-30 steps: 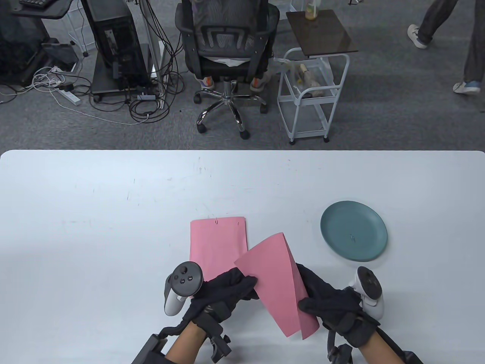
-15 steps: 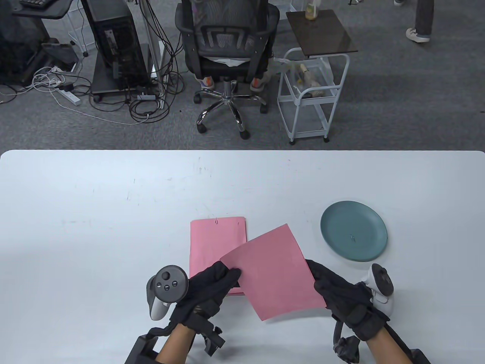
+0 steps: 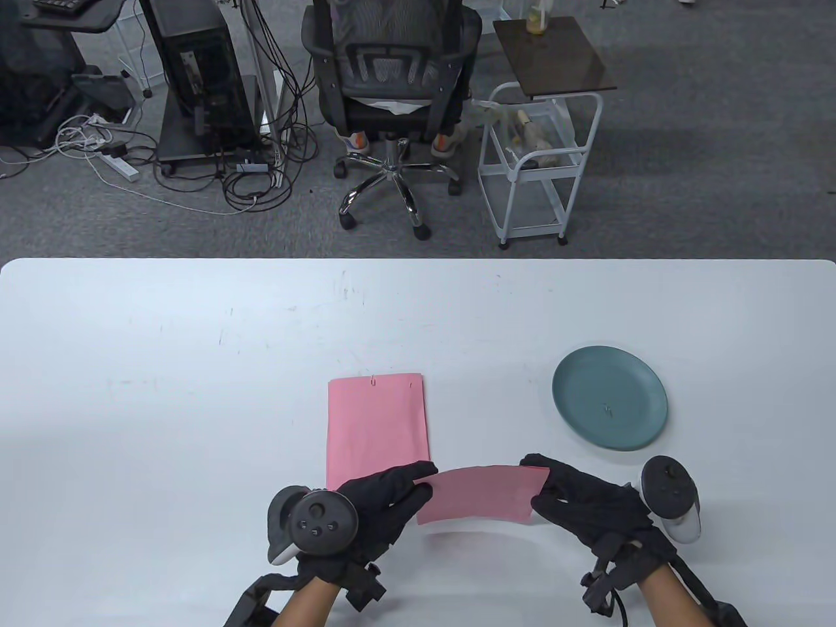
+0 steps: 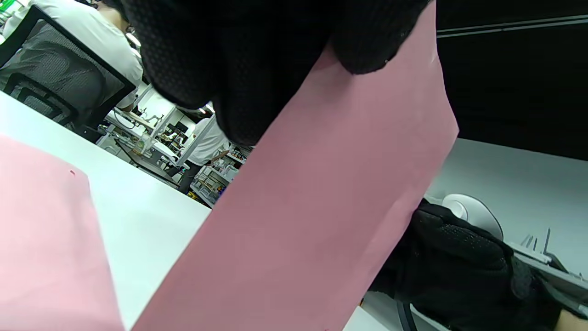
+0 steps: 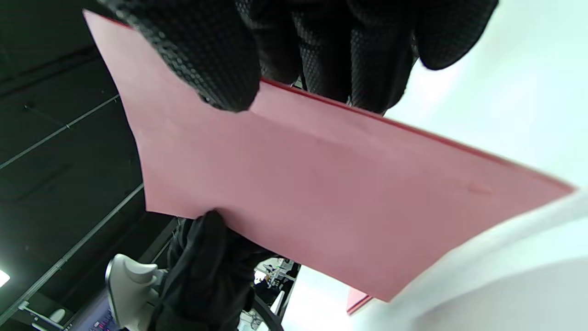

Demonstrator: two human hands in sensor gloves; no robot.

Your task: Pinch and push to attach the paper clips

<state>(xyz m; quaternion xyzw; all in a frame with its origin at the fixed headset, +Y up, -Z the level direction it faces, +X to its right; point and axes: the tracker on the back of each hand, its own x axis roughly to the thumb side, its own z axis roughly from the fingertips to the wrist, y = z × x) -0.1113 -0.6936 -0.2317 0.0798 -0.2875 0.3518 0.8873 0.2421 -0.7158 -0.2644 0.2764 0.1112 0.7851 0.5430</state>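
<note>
A folded pink sheet (image 3: 480, 494) hangs just above the table near its front edge, held between both hands. My left hand (image 3: 385, 496) pinches its left end and my right hand (image 3: 575, 499) pinches its right end. The same sheet (image 4: 294, 216) fills the left wrist view, and in the right wrist view the sheet (image 5: 321, 184) shows my thumb on top and fingers behind. A second pink stack (image 3: 377, 424) lies flat behind, with a paper clip (image 3: 373, 380) on its far edge. A paper clip (image 3: 608, 410) lies on the teal plate (image 3: 581, 385).
The white table (image 3: 163, 366) stretches wide to the left and behind the paper. Beyond its far edge stand an office chair (image 3: 392, 85), a white cart (image 3: 542, 150) and a computer tower (image 3: 196, 72) with cables.
The held sheet has swung from standing tilted to lying low and horizontal between the hands. Both hands came down toward the table; the left hand moved slightly right.
</note>
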